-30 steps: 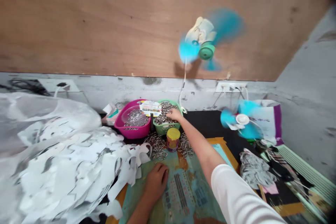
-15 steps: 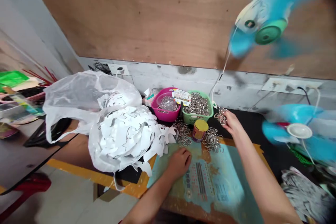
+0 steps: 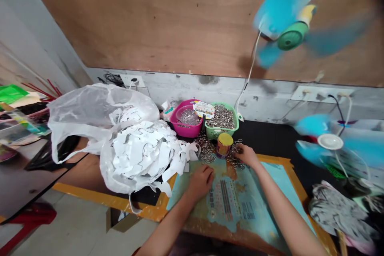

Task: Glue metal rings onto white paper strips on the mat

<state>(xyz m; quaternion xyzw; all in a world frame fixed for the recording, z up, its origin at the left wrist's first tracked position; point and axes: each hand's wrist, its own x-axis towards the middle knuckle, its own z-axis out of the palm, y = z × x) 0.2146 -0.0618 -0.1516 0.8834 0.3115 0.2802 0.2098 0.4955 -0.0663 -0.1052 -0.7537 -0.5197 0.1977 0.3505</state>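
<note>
My right hand (image 3: 247,156) reaches down at the pile of silver metal rings (image 3: 235,161) right of the small yellow-lidded tub (image 3: 224,145). Its fingers are bent round some of the rings, and the fingertips are partly hidden among them. My left hand (image 3: 201,182) rests on the blue-green mat (image 3: 187,184) with its fingers curled in; whatever may lie inside them is hidden. Another heap of metal rings (image 3: 206,149) lies left of the tub. Behind stand a green basket (image 3: 220,132) full of small metal pieces and a pink basket (image 3: 186,130) holding metal pieces and a clear plastic bag.
A big white plastic bag (image 3: 103,160) overflowing with white scraps (image 3: 144,154) spreads over the table's left. Two blue-bladed fans (image 3: 292,37) spin on the right, near cables and a socket strip (image 3: 322,94). A grey-and-white cloth bundle (image 3: 339,212) lies at the right edge.
My right hand, carrying a clump of metal rings, has moved left and down from beside the green basket to the right-hand pile. My left hand has stayed curled on the mat.
</note>
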